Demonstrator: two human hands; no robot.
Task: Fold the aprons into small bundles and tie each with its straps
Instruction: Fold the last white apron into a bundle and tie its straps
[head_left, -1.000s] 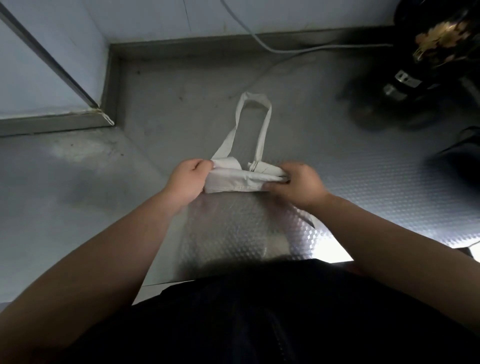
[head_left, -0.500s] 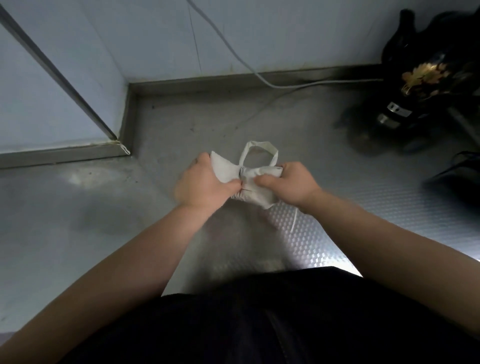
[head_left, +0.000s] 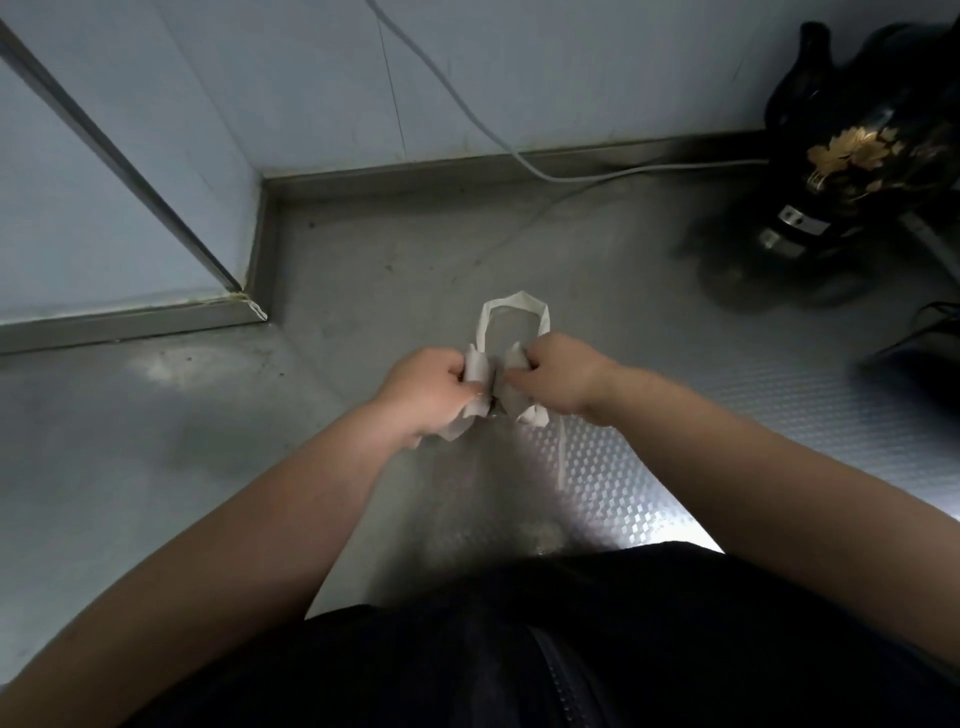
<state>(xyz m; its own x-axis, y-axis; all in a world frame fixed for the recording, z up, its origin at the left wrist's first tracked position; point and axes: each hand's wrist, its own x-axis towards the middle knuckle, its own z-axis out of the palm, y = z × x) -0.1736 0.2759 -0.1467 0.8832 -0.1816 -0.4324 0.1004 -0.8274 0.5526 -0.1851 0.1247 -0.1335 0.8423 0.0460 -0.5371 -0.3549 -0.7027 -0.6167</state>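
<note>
Both hands are holding a small folded white cloth apron (head_left: 478, 366) over the middle of the grey embossed metal surface (head_left: 363, 291); I cannot tell whether the bundle is resting on it. The left hand (head_left: 431, 387) is gripping the bundle's left end with curled fingers, and the right hand (head_left: 558, 376) is gripping the right end likewise. A white strap loop (head_left: 511, 304) is sticking out beyond the hands toward the back edge, while a thin white loose strap (head_left: 562, 457) is dangling toward the front edge. By my judgement the bundle is being squeezed tight before tying. If either grip is loosening while a hand is reaching for the loose strap, the folds could be springing open. The loop could also be getting caught in the wrap, leaving a slack knot.
</note>
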